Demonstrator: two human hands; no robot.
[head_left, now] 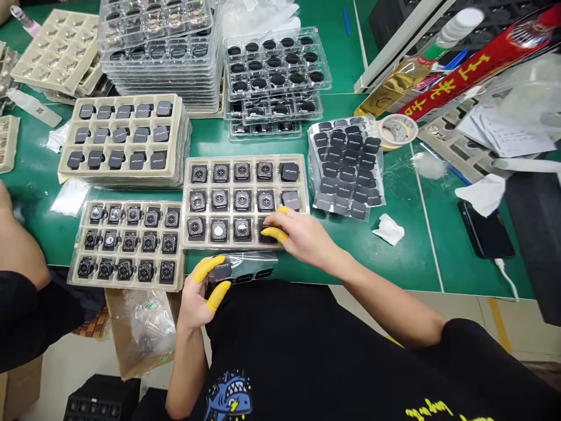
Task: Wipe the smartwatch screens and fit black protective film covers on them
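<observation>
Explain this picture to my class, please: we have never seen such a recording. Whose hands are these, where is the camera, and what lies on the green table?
The camera sits on a person's head and looks down, so the two bare hands belong to the wearer. Both wear yellow finger covers. The left hand pinches a small dark square pad near the table edge, over a clear strip bearing more dark pieces. The right hand rests its fingertips on the bottom-right pocket of a beige tray; the tray's other pockets hold small square watch-like bodies, two already capped with dark pads. On the green table lie further trays, stacks of clear trays and a sheet of dark pads. Another person's arm shows at the left edge.
</observation>
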